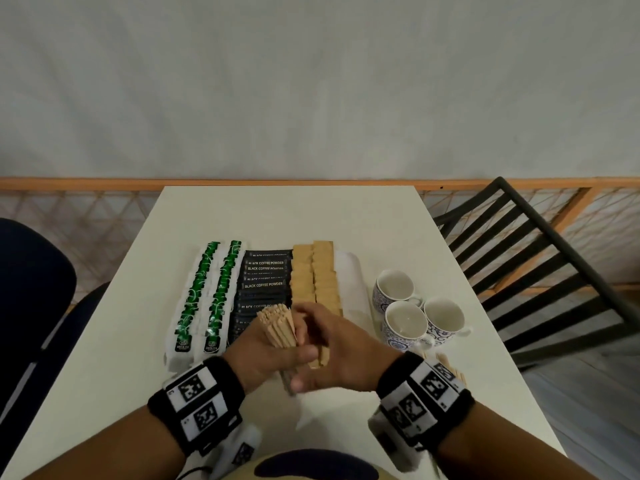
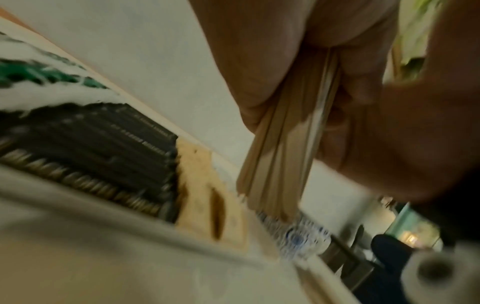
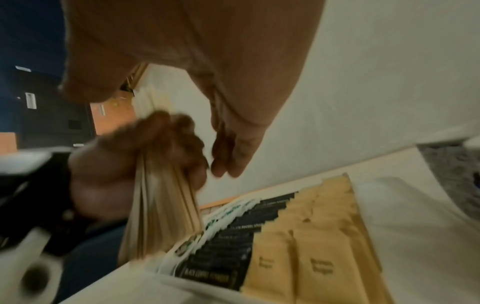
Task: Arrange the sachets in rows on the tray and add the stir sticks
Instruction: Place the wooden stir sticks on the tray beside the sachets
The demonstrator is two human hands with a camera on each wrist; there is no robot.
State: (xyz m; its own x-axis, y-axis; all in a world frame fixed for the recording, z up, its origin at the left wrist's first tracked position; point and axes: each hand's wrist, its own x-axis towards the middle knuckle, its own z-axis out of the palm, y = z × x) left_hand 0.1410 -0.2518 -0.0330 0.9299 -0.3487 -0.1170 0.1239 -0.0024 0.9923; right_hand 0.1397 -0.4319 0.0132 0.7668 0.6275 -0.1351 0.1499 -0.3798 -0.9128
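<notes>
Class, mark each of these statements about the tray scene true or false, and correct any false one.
1. The left hand grips a bundle of stir sticks. True.
2. The black coffee sachets lie between the green tea sachets and the brown sachets. True.
3. Five cups stand on the table. False: three cups stand there.
4. The cups stand left of the tray. False: they stand to its right.
</notes>
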